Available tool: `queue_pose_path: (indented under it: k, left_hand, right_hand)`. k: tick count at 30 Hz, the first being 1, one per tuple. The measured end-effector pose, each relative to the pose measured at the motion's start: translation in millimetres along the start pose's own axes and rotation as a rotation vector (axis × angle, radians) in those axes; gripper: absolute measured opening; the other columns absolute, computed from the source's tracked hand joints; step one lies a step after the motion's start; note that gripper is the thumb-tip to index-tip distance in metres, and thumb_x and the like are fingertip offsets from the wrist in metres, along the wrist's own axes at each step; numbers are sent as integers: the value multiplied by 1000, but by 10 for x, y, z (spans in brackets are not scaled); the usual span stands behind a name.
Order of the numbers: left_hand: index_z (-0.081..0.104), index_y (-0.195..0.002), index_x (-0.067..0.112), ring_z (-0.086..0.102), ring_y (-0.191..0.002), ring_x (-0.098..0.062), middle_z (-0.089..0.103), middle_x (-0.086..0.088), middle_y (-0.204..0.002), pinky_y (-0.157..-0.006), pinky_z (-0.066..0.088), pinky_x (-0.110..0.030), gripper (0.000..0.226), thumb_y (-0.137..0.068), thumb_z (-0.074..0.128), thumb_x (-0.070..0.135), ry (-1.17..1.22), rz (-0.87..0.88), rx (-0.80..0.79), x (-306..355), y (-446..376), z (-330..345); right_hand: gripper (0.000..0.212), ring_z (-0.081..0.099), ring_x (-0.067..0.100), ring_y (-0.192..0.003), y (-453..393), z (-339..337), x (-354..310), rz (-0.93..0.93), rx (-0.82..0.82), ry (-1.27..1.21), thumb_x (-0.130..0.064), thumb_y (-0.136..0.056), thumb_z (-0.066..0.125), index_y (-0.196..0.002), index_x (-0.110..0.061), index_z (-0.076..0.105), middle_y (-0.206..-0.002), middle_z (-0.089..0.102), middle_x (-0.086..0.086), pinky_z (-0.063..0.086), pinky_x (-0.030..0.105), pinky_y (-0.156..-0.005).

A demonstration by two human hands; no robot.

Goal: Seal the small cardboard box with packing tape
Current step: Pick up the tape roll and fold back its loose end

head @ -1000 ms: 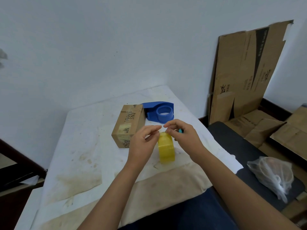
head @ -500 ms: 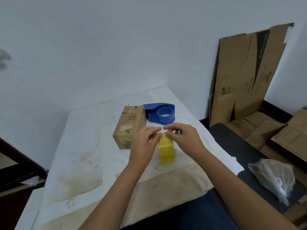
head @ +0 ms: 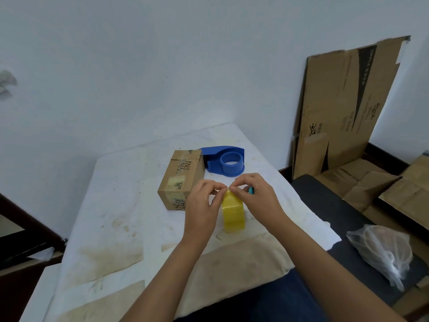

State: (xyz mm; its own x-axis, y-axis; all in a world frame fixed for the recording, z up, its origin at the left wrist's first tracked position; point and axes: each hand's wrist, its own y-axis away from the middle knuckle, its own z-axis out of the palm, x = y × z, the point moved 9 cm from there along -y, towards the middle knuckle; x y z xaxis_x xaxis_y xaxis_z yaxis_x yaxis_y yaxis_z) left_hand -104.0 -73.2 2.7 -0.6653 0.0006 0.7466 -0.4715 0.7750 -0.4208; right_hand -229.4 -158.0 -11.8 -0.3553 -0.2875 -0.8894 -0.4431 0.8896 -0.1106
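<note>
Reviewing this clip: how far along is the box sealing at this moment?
Early stage. Done: the small cardboard box sits closed on the table; it carries some tape, though whether old or fresh is unclear. In hand: the left hand and right hand pinch at the top of the upright yellow tape roll, apparently picking the end loose. Left: pull a strip, lay it over the box, cut it. The blue dispenser lies unused.

Both forearms are bare, with no sleeves, watch or rings visible on the left hand or right hand; dark blue clothing covers the lap.
</note>
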Motion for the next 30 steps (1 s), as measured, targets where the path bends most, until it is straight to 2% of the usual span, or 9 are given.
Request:
queue_pose_path:
  k: [4, 7, 11, 14, 16, 19, 25, 28, 30]
  left_hand:
    - [71, -94, 20, 62, -92, -7, 63, 2, -106, -72, 49, -13, 10, -91, 66, 29, 193, -358, -43, -269, 39, 69]
    - [72, -96, 20, 66, -98, -19, 69, -2, -102, -81, 58, -31, 12, -91, 66, 29, 417, -577, -68, -417, 127, 175]
    - [67, -99, 19, 66, -95, -21, 68, -5, -100, -80, 60, -35, 9, -92, 64, 25, 462, -620, -78, -422, 143, 186]
    - [60, -110, 19, 64, -87, -17, 63, -3, -95, -69, 58, -29, 17, -95, 61, 25, 474, -672, -95, -454, 156, 172]
    - [58, -112, 22, 64, -90, -17, 61, -3, -100, -68, 57, -27, 18, -96, 59, 29, 447, -690, -120, -473, 170, 151]
    - [60, -111, 20, 64, -86, -15, 64, -4, -100, -66, 56, -25, 18, -97, 56, 30, 466, -702, -159, -443, 229, 143]
    - [63, -117, 14, 65, -77, -15, 67, -7, -93, -65, 57, -26, 23, -100, 52, 25, 575, -706, -253, -378, 310, 187]
    - [64, -116, 9, 65, -65, -13, 68, -8, -83, -61, 58, -25, 23, -102, 45, 12, 624, -711, -303, -353, 314, 199]
    - [64, -112, 9, 66, -60, -13, 71, -9, -83, -62, 60, -27, 21, -102, 46, 10, 614, -699, -337, -335, 286, 165]
  right_hand:
    - [12, 53, 6, -98, 47, 38, 38, 42, 1, -29, -31, -90, 63, -101, -26, 65, -113, 53, -3, 38, 6, -74]
    - [28, 56, 12, -95, 103, 117, 120, 134, -28, -72, -42, -91, 59, -114, -26, 60, -109, 59, 0, 43, 16, -74]
    - [32, 56, 17, -95, 141, 189, 128, 190, -63, -111, -42, -92, 57, -120, -28, 55, -109, 63, 6, 42, 24, -74]
    - [37, 58, 19, -95, 163, 240, 67, 178, -90, -100, -42, -91, 59, -123, -27, 48, -109, 64, 8, 44, 26, -78]
    - [37, 57, 20, -97, 180, 280, 67, 198, -102, -86, -41, -91, 59, -123, -27, 45, -112, 62, 6, 46, 27, -81]
    - [29, 54, 19, -100, 209, 330, 100, 249, -108, -117, -37, -94, 55, -120, -28, 47, -115, 56, 1, 44, 29, -81]
    - [15, 50, 18, -97, 233, 270, 167, 317, 6, -189, -27, -97, 49, -111, -26, 53, -109, 54, 0, 39, 29, -76]
    - [16, 50, 12, -82, 218, 169, 125, 264, 19, -140, -25, -95, 48, -109, -23, 57, -97, 57, 2, 39, 24, -63]
    - [13, 48, 9, -69, 156, 46, 33, 147, 13, -60, -25, -95, 49, -106, -23, 57, -81, 56, -1, 38, 22, -57]
